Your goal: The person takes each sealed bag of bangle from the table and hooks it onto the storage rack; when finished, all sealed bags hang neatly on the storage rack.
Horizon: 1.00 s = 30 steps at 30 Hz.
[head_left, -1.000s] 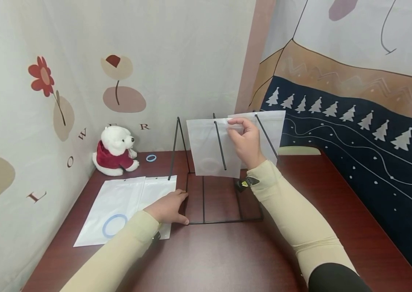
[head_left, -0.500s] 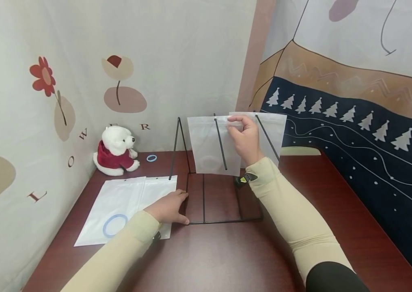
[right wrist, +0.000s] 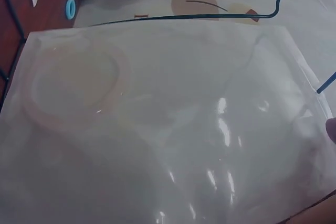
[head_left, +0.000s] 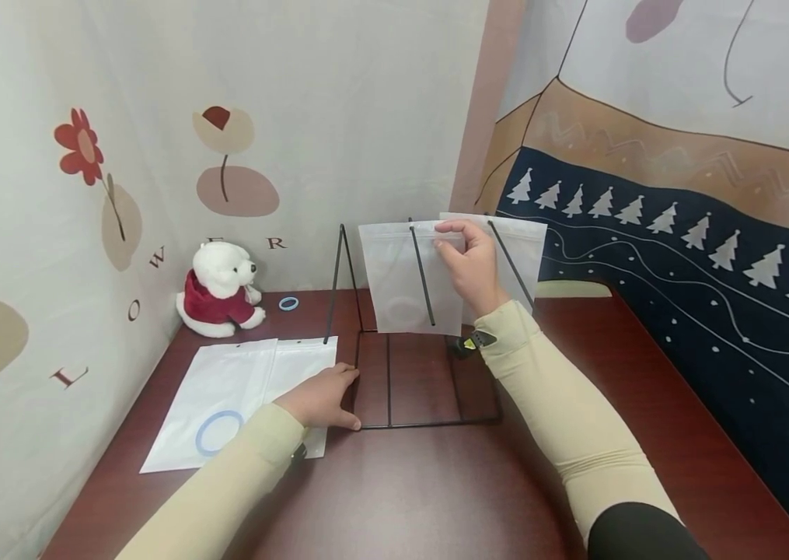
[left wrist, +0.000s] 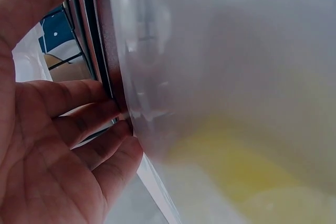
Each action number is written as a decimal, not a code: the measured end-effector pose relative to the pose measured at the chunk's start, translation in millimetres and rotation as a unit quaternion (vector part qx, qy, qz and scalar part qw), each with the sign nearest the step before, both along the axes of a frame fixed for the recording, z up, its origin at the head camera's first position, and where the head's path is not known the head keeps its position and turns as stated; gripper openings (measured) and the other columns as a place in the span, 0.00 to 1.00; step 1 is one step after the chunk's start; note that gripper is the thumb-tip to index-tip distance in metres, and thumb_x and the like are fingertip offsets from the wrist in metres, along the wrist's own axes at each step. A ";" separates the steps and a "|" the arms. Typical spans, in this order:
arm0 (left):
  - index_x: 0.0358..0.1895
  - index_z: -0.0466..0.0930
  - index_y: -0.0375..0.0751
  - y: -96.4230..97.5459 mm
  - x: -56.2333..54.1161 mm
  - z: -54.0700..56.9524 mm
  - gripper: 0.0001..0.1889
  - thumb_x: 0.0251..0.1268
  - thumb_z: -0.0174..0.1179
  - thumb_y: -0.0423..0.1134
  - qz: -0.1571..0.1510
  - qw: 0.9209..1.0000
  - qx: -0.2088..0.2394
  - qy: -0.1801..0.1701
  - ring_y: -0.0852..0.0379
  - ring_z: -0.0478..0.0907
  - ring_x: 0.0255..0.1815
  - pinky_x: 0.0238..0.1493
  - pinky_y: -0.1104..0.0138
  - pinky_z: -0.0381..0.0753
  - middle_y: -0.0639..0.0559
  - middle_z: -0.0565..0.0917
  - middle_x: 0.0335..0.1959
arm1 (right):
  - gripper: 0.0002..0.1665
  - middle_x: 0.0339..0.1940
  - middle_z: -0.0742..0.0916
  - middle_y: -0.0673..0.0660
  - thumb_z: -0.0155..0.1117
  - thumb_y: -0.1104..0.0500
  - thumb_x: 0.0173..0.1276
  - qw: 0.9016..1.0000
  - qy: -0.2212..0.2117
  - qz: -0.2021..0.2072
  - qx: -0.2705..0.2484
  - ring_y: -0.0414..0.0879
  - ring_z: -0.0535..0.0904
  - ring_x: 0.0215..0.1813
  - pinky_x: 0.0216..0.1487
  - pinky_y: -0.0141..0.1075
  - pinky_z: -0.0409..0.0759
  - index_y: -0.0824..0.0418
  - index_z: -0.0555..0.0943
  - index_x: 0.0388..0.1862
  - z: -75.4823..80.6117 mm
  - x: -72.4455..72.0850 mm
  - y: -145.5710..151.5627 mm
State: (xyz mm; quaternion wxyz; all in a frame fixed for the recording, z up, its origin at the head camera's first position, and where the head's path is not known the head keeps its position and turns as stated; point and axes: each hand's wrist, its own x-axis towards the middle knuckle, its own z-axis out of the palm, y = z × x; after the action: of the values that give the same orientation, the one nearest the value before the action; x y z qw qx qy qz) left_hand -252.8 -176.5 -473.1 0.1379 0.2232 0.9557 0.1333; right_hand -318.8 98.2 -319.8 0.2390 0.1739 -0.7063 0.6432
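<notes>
Pinching pouch [head_left: 392, 272] by top edge: right hand [head_left: 473, 266]. Left hand [head_left: 319, 398]: thumb spread from fingers, touching black rack [head_left: 429, 425].

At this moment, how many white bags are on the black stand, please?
2: the left white bag, pinched by the right hand, and the right white bag, partly behind that hand. Another could be hidden behind them.

Right hand [head_left: 473, 266] high, left hand [head_left: 319, 397] low
</notes>
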 end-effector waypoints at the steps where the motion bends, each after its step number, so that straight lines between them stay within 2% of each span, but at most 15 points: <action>1: 0.76 0.66 0.24 -0.2 -0.2 0.0 0.52 0.55 0.80 0.52 0.000 1.000 0.000 0.000 0.36 0.69 0.77 0.78 0.48 0.70 0.30 0.69 0.76 | 0.13 0.59 0.84 0.72 0.62 0.74 0.71 1.000 0.003 0.004 0.002 0.48 0.76 0.61 0.54 0.31 0.72 0.77 0.84 0.52 -0.3 0.3 1.0; 4: 0.76 0.66 0.24 -0.5 -0.6 0.2 0.52 0.55 0.80 0.52 0.000 1.000 -0.001 0.001 0.35 0.69 0.77 0.78 0.48 0.70 0.30 0.69 0.77 | 0.13 0.60 0.84 0.72 0.62 0.74 0.71 1.000 0.012 0.018 0.009 0.45 0.76 0.58 0.54 0.30 0.71 0.78 0.83 0.53 -2.7 0.6 4.6; 9: 0.76 0.66 0.24 -0.5 -0.2 0.5 0.52 0.55 0.80 0.52 0.000 1.000 -0.001 0.000 0.35 0.69 0.77 0.78 0.48 0.70 0.30 0.69 0.76 | 0.15 0.60 0.84 0.73 0.63 0.74 0.71 0.999 0.025 0.032 0.024 0.47 0.76 0.53 0.42 0.29 0.70 0.77 0.83 0.55 -19.5 -13.6 15.1; 11: 0.76 0.67 0.24 -0.4 0.0 0.5 0.52 0.55 0.80 0.52 0.002 1.000 -0.001 0.000 0.35 0.69 0.77 0.78 0.48 0.71 0.30 0.69 0.76 | 0.16 0.61 0.85 0.70 0.65 0.72 0.71 0.999 0.020 0.032 0.036 0.48 0.76 0.54 0.42 0.30 0.71 0.75 0.84 0.56 -27.8 -18.2 20.8; 13: 0.76 0.67 0.24 -0.4 0.3 0.8 0.52 0.55 0.80 0.52 0.002 1.000 -0.001 0.000 0.36 0.69 0.77 0.78 0.48 0.71 0.30 0.69 0.76 | 0.17 0.62 0.84 0.67 0.67 0.70 0.71 0.998 0.013 0.033 0.050 0.49 0.77 0.58 0.49 0.34 0.76 0.72 0.84 0.57 -32.5 -16.3 26.1; 16: 0.76 0.66 0.24 -0.7 0.6 1.0 0.52 0.55 0.80 0.52 0.002 1.000 0.000 -0.001 0.36 0.69 0.77 0.78 0.48 0.70 0.30 0.69 0.77 | 0.19 0.66 0.82 0.63 0.69 0.65 0.71 0.996 -0.005 0.030 0.082 0.52 0.77 0.66 0.67 0.46 0.79 0.67 0.84 0.60 -38.5 -8.6 35.5; 19: 0.76 0.66 0.24 -1.2 0.6 1.0 0.52 0.55 0.80 0.52 0.002 1.000 0.001 -0.002 0.36 0.69 0.77 0.78 0.48 0.70 0.30 0.69 0.77 | 0.22 0.73 0.77 0.61 0.69 0.61 0.72 0.992 -0.029 0.033 0.117 0.56 0.73 0.74 0.76 0.57 0.73 0.65 0.83 0.63 -43.7 2.3 46.5; 23: 0.76 0.66 0.24 -1.0 0.7 1.7 0.52 0.55 0.80 0.52 0.000 1.000 0.003 -0.003 0.35 0.68 0.78 0.78 0.47 0.70 0.30 0.68 0.77 | 0.26 0.81 0.70 0.57 0.69 0.58 0.74 0.985 -0.075 0.046 0.151 0.56 0.68 0.80 0.82 0.57 0.65 0.63 0.79 0.68 -53.9 18.6 64.8; 25: 0.76 0.66 0.24 -0.6 0.9 2.5 0.52 0.56 0.79 0.52 0.000 1.000 0.003 -0.005 0.35 0.68 0.78 0.78 0.47 0.70 0.30 0.68 0.77 | 0.26 0.80 0.71 0.58 0.68 0.59 0.75 0.981 -0.088 0.052 0.166 0.57 0.69 0.78 0.81 0.57 0.67 0.63 0.77 0.69 -61.1 26.4 75.2; 27: 0.76 0.66 0.23 -0.4 0.9 3.1 0.52 0.56 0.79 0.52 -0.001 1.000 0.004 -0.005 0.35 0.68 0.78 0.78 0.47 0.70 0.29 0.68 0.77 | 0.25 0.75 0.76 0.59 0.68 0.59 0.75 0.975 -0.103 0.051 0.192 0.57 0.75 0.73 0.76 0.57 0.73 0.62 0.77 0.68 -69.2 34.1 86.5; 30: 0.76 0.66 0.23 -0.6 0.7 3.8 0.52 0.55 0.79 0.52 -0.001 1.000 0.005 -0.004 0.35 0.68 0.78 0.78 0.47 0.69 0.29 0.68 0.77 | 0.21 0.58 0.85 0.60 0.70 0.60 0.74 0.961 -0.116 0.039 0.247 0.56 0.83 0.58 0.60 0.53 0.84 0.60 0.81 0.63 -81.1 42.9 102.0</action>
State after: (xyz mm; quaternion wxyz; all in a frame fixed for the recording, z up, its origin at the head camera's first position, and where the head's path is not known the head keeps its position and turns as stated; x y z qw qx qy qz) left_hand -252.1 -177.0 -469.3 0.1410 0.2244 0.9542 0.1386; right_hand -275.9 200.2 -400.8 0.0799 0.1789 -0.8587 0.4734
